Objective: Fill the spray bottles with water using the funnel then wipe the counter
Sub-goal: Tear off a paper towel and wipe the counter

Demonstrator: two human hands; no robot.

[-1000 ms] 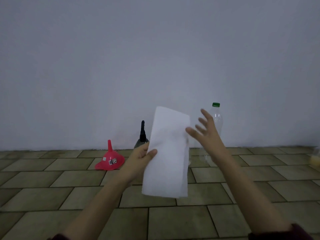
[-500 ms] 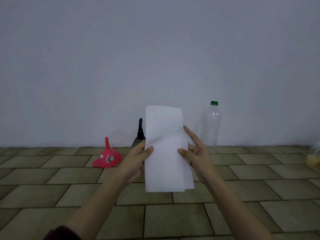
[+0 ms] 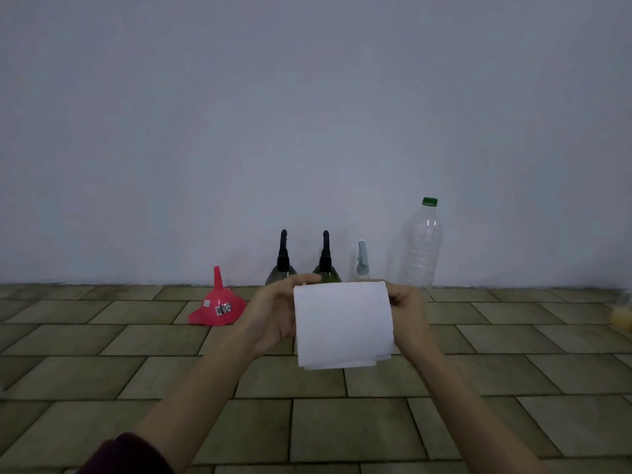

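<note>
The paper towel (image 3: 342,325) is held above the tiled tabletop (image 3: 307,429), in front of the row of bottles at the wall. It is folded over at the top edge, with the layers hanging down and their lower edges slightly out of line.

Left hand (image 3: 273,316): grips the left edge of the towel, fingers curled over the fold. Right hand (image 3: 407,319): grips the right edge in the same way; most of its fingers are hidden behind the sheet.

Handling of the towel, as judged:
- Very light and limp; it will not keep a shape unless folded.
- Tears easily when wet; wipe with a flat pad, not a single layer.
- Hold at the folded edge, where the layers are thickest, then press the pad flat on the tabletop with the palm.

Other items:
- Red funnel (image 3: 217,307) stands mouth down on the tabletop, left of the hands.
- Two dark spray bottles (image 3: 283,258) (image 3: 325,258) and one pale spray bottle (image 3: 361,260) stand upright against the wall; their lower parts are hidden by the hands and towel, so the fill level cannot be read.
- Clear water bottle (image 3: 422,244), green cap on, stands right of them and looks nearly empty.

Stage, as judged: filling is done; wiping is next
</note>
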